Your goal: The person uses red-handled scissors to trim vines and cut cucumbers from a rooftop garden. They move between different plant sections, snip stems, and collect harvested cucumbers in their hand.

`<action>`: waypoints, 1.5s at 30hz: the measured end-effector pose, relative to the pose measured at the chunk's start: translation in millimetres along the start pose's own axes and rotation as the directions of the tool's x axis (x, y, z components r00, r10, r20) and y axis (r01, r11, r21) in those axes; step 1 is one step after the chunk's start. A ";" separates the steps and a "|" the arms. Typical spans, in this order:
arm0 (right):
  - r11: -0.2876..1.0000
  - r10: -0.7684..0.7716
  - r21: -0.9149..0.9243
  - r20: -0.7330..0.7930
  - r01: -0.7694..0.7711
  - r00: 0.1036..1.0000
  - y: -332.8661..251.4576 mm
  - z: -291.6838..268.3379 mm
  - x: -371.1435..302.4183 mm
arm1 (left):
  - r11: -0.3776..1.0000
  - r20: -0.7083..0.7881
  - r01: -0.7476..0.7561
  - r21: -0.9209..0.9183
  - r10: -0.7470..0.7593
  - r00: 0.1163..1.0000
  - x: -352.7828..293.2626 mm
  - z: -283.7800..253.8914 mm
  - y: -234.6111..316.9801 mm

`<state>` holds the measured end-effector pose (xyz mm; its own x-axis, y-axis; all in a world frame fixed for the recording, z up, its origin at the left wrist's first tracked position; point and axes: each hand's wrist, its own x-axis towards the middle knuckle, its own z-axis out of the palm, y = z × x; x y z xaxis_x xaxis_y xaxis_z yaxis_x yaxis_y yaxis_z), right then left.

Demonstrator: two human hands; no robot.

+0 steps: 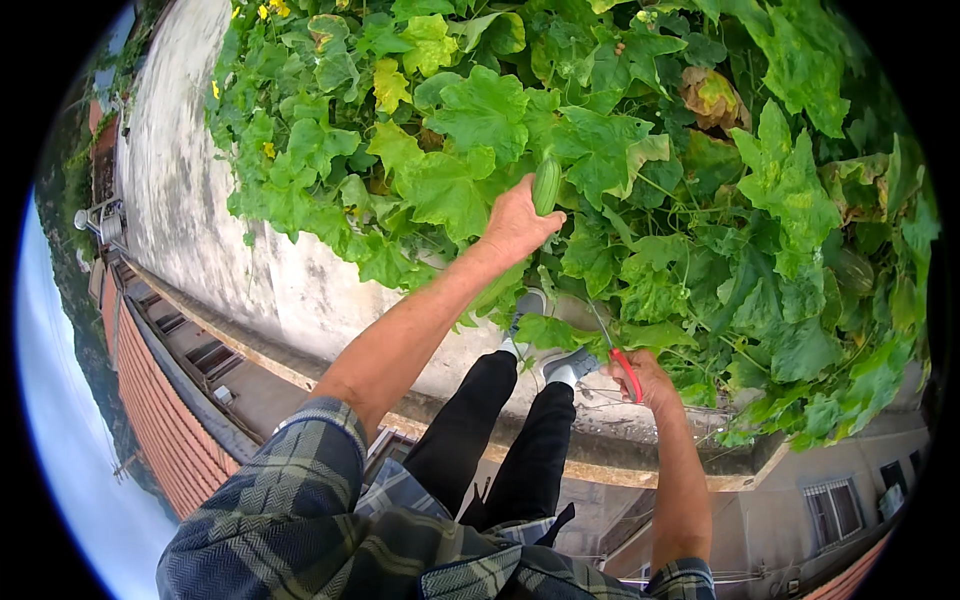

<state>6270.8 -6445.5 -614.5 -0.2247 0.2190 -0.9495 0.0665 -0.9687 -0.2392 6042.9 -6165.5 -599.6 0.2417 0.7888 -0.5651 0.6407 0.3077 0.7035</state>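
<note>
My left hand (518,222) is closed around the lower end of a small, striped green gourd (546,187). The gourd points up among the broad leaves, and whether its stem still joins the vine is hidden. Lower and to the right, my right hand (654,380) grips red-handled scissors (627,374). Their thin metal blades point up and left toward the leaves, well apart from the gourd. How far the blades are spread is hard to make out. Leafy vines (480,115) surround both hands.
My shoes (570,366) stand on a stained concrete roof (290,300) close to its raised edge (225,318). Beyond that edge the ground drops to houses with a tiled roof (150,400). Yellow flowers (277,8) and a withered brown leaf (714,98) show in the foliage.
</note>
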 end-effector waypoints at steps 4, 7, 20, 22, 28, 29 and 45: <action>0.973 0.106 0.201 0.039 -0.112 0.994 52.0 37.3 -16.3 | 0.838 -0.128 -0.201 0.507 0.304 0.944 45.2 -49.2 52.3; 0.935 0.153 0.314 0.065 -0.166 0.986 78.6 64.1 -30.8 | 0.739 -0.148 -0.026 0.673 0.169 0.974 93.6 -66.6 48.1; 0.854 0.200 0.482 0.043 -0.196 0.979 128.8 123.1 -63.9 | 0.936 0.464 -0.072 0.346 -0.104 0.880 -20.2 46.6 -149.1; 0.838 0.217 0.505 0.036 -0.205 0.976 130.3 123.2 -68.0 | 0.937 0.443 -0.028 0.348 -0.138 0.886 -45.0 60.0 -142.4; 0.811 0.217 0.551 0.027 -0.196 0.976 131.3 121.0 -71.7 | 0.679 0.422 -0.286 0.676 -0.038 0.906 -83.3 44.6 -68.1; 0.810 0.203 0.557 0.027 -0.183 0.979 131.7 120.6 -74.2 | 0.613 0.366 -0.310 0.727 0.037 0.930 -80.5 39.0 -64.2; 0.795 0.167 0.592 -0.003 -0.133 0.986 150.7 121.1 -92.5 | 0.372 0.650 -0.784 0.497 0.439 0.621 -11.4 132.6 67.1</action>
<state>6183.9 -6625.9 -538.1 -0.2074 0.0548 -0.9767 -0.4925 -0.8685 0.0559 6179.8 -6224.4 -603.2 0.9047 0.2788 -0.3222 0.4114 -0.7685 0.4901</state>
